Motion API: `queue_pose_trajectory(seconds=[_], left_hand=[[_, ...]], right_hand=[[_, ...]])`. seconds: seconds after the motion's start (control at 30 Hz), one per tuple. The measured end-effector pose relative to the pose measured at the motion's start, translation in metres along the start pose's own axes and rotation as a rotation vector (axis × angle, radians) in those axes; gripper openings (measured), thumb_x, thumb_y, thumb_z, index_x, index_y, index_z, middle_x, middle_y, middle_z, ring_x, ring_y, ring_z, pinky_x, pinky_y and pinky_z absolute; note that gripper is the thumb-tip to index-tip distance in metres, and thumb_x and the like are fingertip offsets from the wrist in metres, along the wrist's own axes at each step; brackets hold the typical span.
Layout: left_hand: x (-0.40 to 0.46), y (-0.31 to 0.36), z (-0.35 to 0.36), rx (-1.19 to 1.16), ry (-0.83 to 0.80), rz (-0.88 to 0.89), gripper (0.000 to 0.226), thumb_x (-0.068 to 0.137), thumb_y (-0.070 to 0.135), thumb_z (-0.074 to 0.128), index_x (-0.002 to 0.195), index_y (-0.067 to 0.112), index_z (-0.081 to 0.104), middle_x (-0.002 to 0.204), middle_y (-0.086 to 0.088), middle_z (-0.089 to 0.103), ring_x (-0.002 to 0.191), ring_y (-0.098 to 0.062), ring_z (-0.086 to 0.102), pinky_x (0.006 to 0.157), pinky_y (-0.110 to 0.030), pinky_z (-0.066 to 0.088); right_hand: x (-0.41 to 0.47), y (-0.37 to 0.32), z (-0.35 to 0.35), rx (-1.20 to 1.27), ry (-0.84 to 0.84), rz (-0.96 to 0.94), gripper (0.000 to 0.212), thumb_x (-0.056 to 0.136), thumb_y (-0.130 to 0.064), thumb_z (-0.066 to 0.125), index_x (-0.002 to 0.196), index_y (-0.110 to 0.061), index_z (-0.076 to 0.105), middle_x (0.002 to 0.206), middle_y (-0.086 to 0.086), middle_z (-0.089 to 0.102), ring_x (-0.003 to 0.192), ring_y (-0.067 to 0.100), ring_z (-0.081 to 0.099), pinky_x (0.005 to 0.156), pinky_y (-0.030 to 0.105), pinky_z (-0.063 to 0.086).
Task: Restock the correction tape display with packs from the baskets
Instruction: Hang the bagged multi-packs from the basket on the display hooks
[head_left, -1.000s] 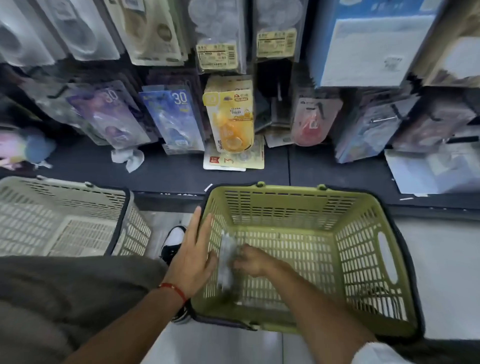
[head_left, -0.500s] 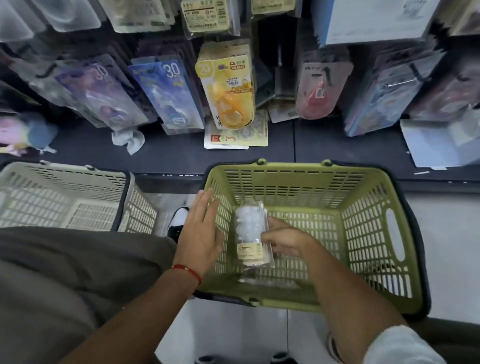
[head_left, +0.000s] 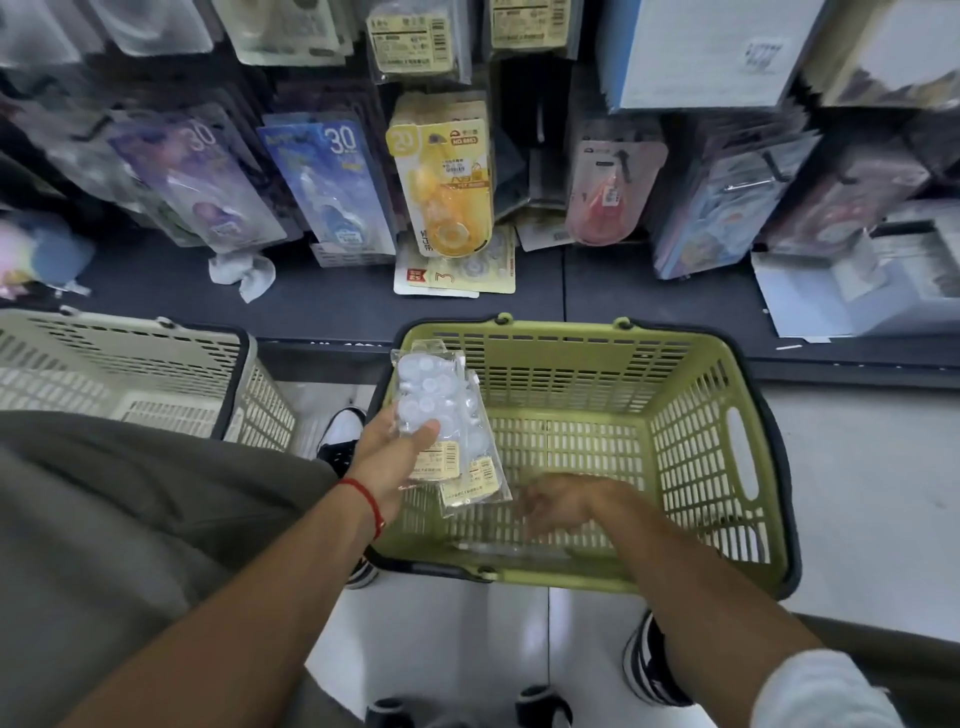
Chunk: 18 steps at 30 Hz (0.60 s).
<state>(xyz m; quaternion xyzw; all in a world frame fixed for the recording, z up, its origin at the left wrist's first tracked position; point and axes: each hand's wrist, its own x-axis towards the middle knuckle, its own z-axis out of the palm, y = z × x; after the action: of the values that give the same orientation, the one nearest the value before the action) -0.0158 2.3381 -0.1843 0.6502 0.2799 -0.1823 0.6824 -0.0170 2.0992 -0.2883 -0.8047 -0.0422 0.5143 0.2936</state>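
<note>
**Two packs now up in the left hand, right hand back down for more**

Two clear blister packs (head_left: 447, 426) sit fanned in the left hand (head_left: 387, 457), thumb pressed across the front of the upper one and fingers behind, so the hand is clamped on them just above the near-left corner of the green basket (head_left: 691, 447). Half a second ago only one pack was up, held by the right hand while the left hand lay flat against the basket wall; since then the stock has passed across and the left hand has lifted clear of the rim.

The right hand (head_left: 558, 501) has dropped to the basket floor, just right of and below the held packs. It is motion-blurred, so whether its fingers are apart or closed on something I cannot tell. A faint clear pack (head_left: 511, 551) seems to lie on the floor just beneath it, nearer the person.

My reading: the person is gathering a bundle before hanging anything. The display hooks (head_left: 540, 119) lie well ahead of both hands, and the cream basket (head_left: 156, 358) stands off to the left of the left hand.
</note>
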Motion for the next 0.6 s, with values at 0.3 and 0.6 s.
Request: queue_pose_trajectory(seconds=[0.3,0.6], left_hand=[[-0.009,0.005,-0.017,-0.09,-0.007,0.003,0.025,0.101,0.01,0.068,0.126,0.008,0.068,0.113,-0.015,0.079,0.102,-0.033,0.077,0.085,-0.046,0.063],[-0.004,0.004,0.007,-0.195,0.087,0.08,0.034,0.106,0.012,0.058,0.134,0.03,0.051,0.116,-0.007,0.073,0.094,-0.029,0.072,0.068,-0.036,0.056]], right_hand=[[-0.001,0.017,-0.011,0.117,0.112,0.038,0.031,0.112,-0.025,0.05,0.116,-0.005,0.073,0.109,0.01,0.073,0.088,0.023,0.072,0.075,0.034,0.059],[-0.082,0.003,-0.068,0.861,0.138,-0.304,0.035,0.109,-0.02,0.05,0.136,-0.002,0.063,0.132,0.019,0.071,0.123,0.031,0.069,0.098,0.044,0.059]])
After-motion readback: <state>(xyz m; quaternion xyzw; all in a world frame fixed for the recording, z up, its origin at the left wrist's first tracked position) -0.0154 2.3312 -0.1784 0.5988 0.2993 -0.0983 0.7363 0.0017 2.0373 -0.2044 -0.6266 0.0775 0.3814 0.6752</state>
